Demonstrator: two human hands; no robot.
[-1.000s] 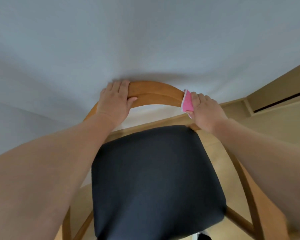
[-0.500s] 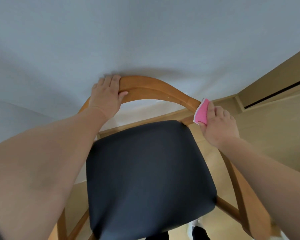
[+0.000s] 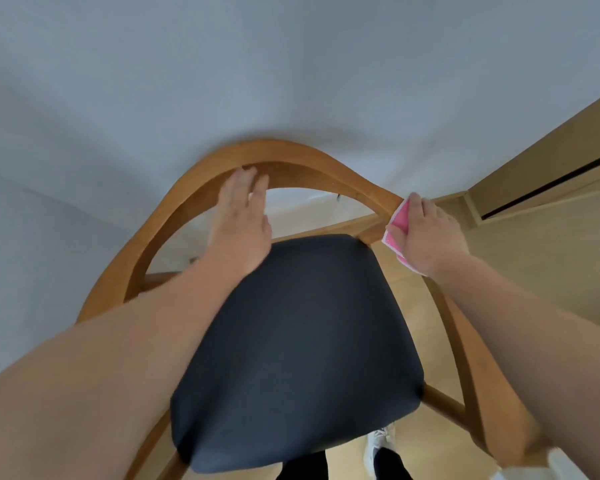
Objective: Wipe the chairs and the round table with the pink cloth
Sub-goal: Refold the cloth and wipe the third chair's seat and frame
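At the bottom edge of the frame, right of centre, a white shoe [image 3: 378, 445] stands on the pale floor [image 3: 413, 306], with dark trouser legs [image 3: 392, 465] beside it. Two bare forearms reach up from the lower corners of the frame.

Filling the centre is the chair [image 3: 326, 161], its dark seat cushion [image 3: 298, 341] framed by curved wooden rails. A wooden rail runs down the right side of the frame past the seat.

Just above the seat, left of centre, the left hand [image 3: 239, 220] is flat and loosely spread, fingers straight, with the fingertips [image 3: 246, 174] at the inner edge of the curved backrest; the picture is blurred there, so whether they press on the wood cannot be told.

To the right of the seat's upper corner, the right hand [image 3: 426, 233] is closed around the pink cloth [image 3: 397, 220], holding it against the right end of the backrest where the rail bends downward. The cloth shows along the left edge of the hand.

Beyond the chair, a grey-white wall [image 3: 257, 64] fills the upper frame. At the right edge stands a light wooden panel [image 3: 551, 161] with a dark slot.
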